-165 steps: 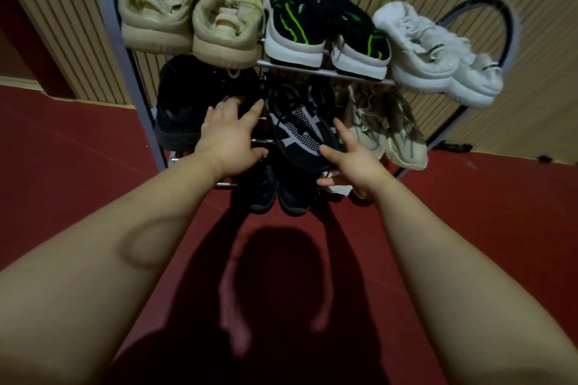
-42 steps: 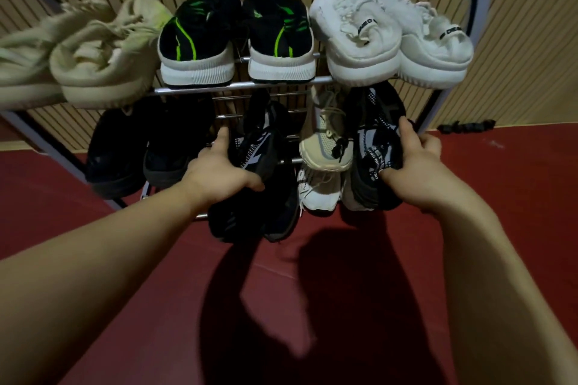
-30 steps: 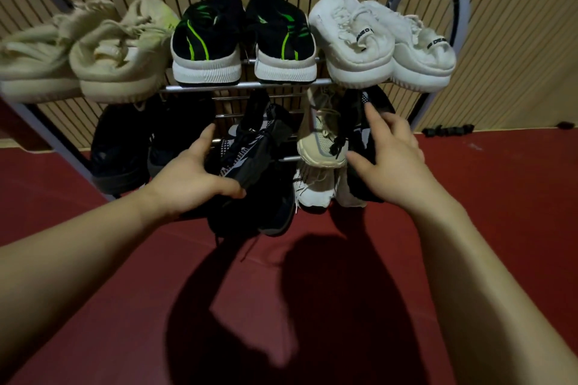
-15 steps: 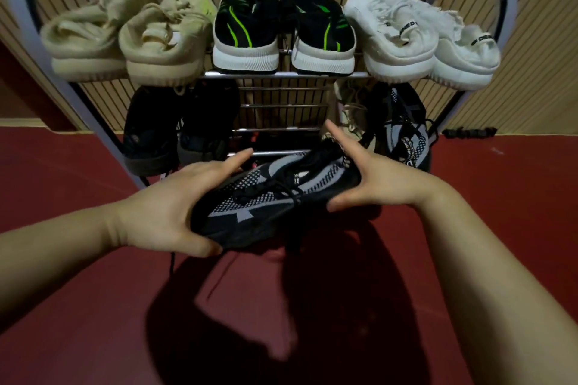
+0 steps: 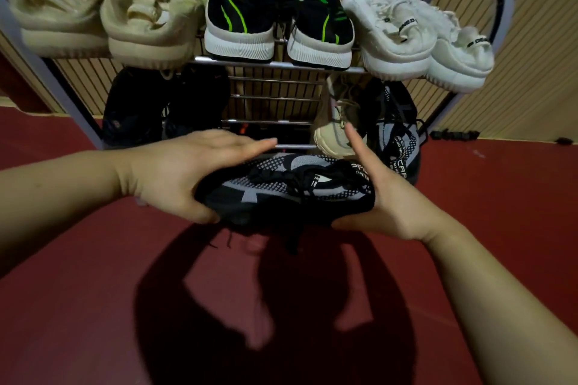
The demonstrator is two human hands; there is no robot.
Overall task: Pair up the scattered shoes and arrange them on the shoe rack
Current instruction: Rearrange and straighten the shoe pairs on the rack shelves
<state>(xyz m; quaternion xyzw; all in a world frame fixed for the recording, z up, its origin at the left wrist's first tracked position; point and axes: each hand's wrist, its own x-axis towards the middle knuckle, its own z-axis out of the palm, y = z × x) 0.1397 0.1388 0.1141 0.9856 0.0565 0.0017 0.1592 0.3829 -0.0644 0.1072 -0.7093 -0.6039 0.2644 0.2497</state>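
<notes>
Crosswise, black-and-grey shoe (image 5: pixel 291 187) between left hand (image 5: pixel 175 178) and right hand (image 5: pixel 384 206) (before rack (image 5: pixel 275 64)).

Dim, light from behind, shadow on floor (image 5: pixel 93 306); wide-angle edge warp, slight blur.

Readable txt, partial only: black strap on each white sneaker (image 5: pixel 391 31) on top shelf, white letters, reads approx "DEANED" on the left 1, "DE..." on the right 1 (image 5: pixel 459 53). Tongue tab of the held black/grey sneaker (image 5: pixel 287 187): "CAR..." cut off. Same letters on its mate's tab (image 5: pixel 395 141) on lower shelf. Rest too blurry.
</notes>
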